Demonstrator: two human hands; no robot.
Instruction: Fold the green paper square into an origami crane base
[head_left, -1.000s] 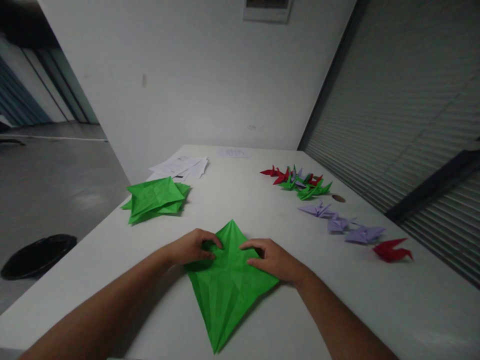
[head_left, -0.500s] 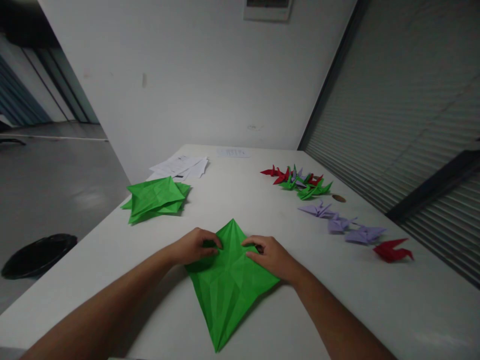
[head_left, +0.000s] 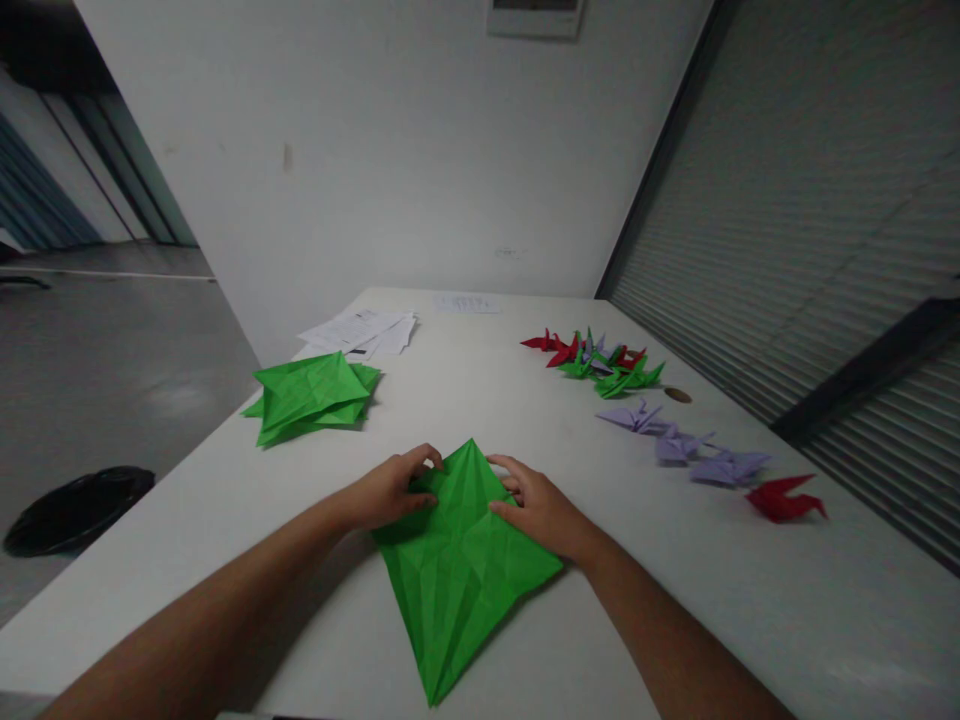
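Note:
A creased sheet of green origami paper (head_left: 457, 570) lies on the white table in front of me, turned as a diamond with one corner towards me. My left hand (head_left: 401, 488) grips its upper left edge, thumb on top and index finger at the rim. On the upper right edge, the thumb of my right hand (head_left: 532, 505) rests on the paper while the fingers curl round behind the edge. Fold lines fan out towards the near and far corners. Parts of both side edges are hidden under my hands.
Several creased green sheets (head_left: 311, 395) are stacked at the left, with printed papers (head_left: 364, 330) behind. Purple paper cranes (head_left: 679, 447), a red crane (head_left: 786, 498) and a mixed crane pile (head_left: 600, 365) sit along the right. A black bin (head_left: 79, 510) stands on the floor.
The fingers of both hands have moved outward and away from me to the sheet's upper edges. The paper has shifted very slightly to the right at its far corner.

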